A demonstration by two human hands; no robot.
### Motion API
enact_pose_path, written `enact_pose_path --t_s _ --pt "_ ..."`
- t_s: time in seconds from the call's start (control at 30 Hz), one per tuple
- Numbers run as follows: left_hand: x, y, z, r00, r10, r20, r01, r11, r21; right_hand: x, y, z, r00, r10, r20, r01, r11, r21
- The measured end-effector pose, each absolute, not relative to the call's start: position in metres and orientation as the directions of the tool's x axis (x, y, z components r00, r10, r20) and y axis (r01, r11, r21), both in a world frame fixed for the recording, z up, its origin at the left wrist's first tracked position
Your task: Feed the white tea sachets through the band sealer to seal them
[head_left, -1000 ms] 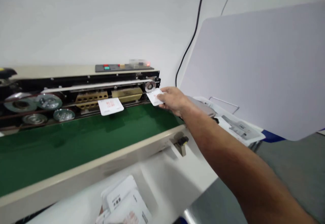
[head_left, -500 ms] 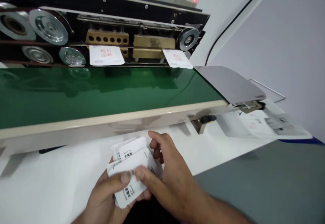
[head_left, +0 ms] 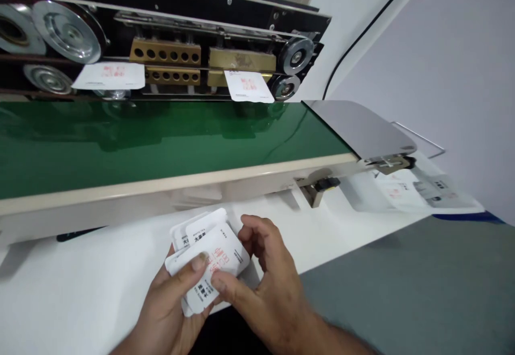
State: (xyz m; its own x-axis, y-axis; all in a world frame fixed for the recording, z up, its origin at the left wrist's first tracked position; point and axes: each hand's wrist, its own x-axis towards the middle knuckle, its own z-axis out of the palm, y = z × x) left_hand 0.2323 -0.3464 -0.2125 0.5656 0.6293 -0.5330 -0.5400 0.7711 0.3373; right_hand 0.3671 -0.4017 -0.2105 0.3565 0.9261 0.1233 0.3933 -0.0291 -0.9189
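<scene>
My left hand [head_left: 171, 296] is closed around a small stack of white tea packets [head_left: 233, 245], its thumb lying across the top one. Black and red print shows on the packets, and they are fanned unevenly, with a few sticking out at the upper left. On the stack's right side is my right hand [head_left: 273, 280], thumb pressed on the top packet and fingers curled by the edge. Further back, a sealing machine [head_left: 298, 20] holds two similar packets at its belts, a left packet [head_left: 108, 76] and a right packet [head_left: 249, 86].
A green conveyor belt [head_left: 181, 143] runs across in front of the machine, ending at a grey metal plate [head_left: 358, 127]. Below the plate, a clear plastic tray [head_left: 362, 197] contains packets. A bracket with a black knob [head_left: 324, 184] juts out over the white tabletop [head_left: 100, 274].
Both packets in the machine have travelled left, the left one past the brass blocks. My right thumb has slid down the top packet, uncovering its red print. The view has shifted slightly.
</scene>
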Motion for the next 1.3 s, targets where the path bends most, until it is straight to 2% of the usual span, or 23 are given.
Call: enact_pose_path --t_s 0.07,0.17,0.3,0.37,0.43,0.53,0.6,0.67,0.8,0.93,1.0,1.07,1.3 --pt "0.232 -0.347 -0.212 0.555 0.624 -0.550 -0.552 0.771 0.318 0.365 -0.401 -0.210 0.379 0.924 0.042 0.290 -0.075 -0.954" --pt "0.230 -0.347 -0.210 0.516 0.637 -0.573 -0.606 0.744 0.282 0.366 -0.398 -0.208 0.365 0.928 -0.074 0.028 -0.091 -0.995" --pt "0.231 -0.345 -0.202 0.474 0.614 -0.631 -0.616 0.743 0.260 0.377 -0.391 -0.205 0.264 0.954 -0.141 -0.331 -0.047 -0.943" --pt "0.232 -0.344 -0.199 0.480 0.594 -0.645 -0.585 0.765 0.269 0.384 -0.388 -0.203 0.236 0.961 -0.143 -0.435 -0.027 -0.900" --pt "0.233 -0.343 -0.198 0.484 0.591 -0.645 -0.565 0.774 0.286 0.389 -0.386 -0.201 0.254 0.958 -0.133 -0.467 0.001 -0.884" --pt "0.233 -0.343 -0.197 0.488 0.604 -0.630 -0.543 0.775 0.322 0.388 -0.388 -0.200 0.336 0.939 -0.075 -0.364 0.056 -0.930" --pt "0.233 -0.343 -0.198 0.488 0.603 -0.631 -0.526 0.780 0.338 0.385 -0.392 -0.201 0.423 0.906 0.002 -0.180 0.086 -0.980" --pt "0.234 -0.342 -0.198 0.491 0.595 -0.636 -0.511 0.788 0.343 0.383 -0.396 -0.202 0.460 0.886 0.063 0.038 0.051 -0.998" --pt "0.235 -0.343 -0.199 0.507 0.594 -0.625 -0.469 0.798 0.378 0.390 -0.399 -0.192 0.279 0.960 0.014 0.408 -0.105 -0.907" --pt "0.236 -0.347 -0.204 0.513 0.610 -0.604 -0.436 0.791 0.429 0.399 -0.391 -0.171 0.016 0.998 0.056 0.724 0.028 -0.689" --pt "0.234 -0.348 -0.207 0.531 0.610 -0.588 -0.445 0.791 0.419 0.400 -0.386 -0.165 -0.078 0.995 0.054 0.768 0.094 -0.633" --pt "0.232 -0.348 -0.211 0.539 0.613 -0.578 -0.464 0.789 0.404 0.400 -0.383 -0.164 -0.093 0.995 0.031 0.764 0.091 -0.639" --pt "0.235 -0.345 -0.206 0.478 0.544 -0.690 -0.450 0.826 0.339 0.421 -0.389 -0.160 -0.003 0.996 -0.088 0.591 -0.070 -0.804"
